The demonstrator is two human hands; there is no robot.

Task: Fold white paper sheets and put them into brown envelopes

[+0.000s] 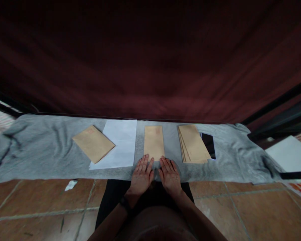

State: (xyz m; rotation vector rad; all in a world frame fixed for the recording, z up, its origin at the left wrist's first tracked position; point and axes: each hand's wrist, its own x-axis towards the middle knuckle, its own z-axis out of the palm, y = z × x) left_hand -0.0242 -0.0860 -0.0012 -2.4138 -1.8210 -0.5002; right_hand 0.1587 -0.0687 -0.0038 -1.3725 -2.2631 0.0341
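Note:
A single brown paper envelope [154, 142] lies upright in front of me on the grey cloth, with faint reddish print near its top right. My left hand [142, 173] rests flat, its fingers stretched out, fingertips at the envelope's lower left corner. On the lower right corner, my right hand [170, 174] lies the same way with fingers spread. Neither hand grips anything. To the right is a fanned stack of brown envelopes [194, 144]. Over on the left, more brown envelopes [93, 144] lie at a slant, partly covering white paper sheets [122, 140].
A dark-screened phone [209, 146] sits partly under the right stack. The grey cloth [47, 147] covers a narrow surface, with a dark red curtain [150, 73] behind it. A scrap of white paper [71, 185] lies on the tiled floor [213, 207]. A white board [291, 154] stands far right.

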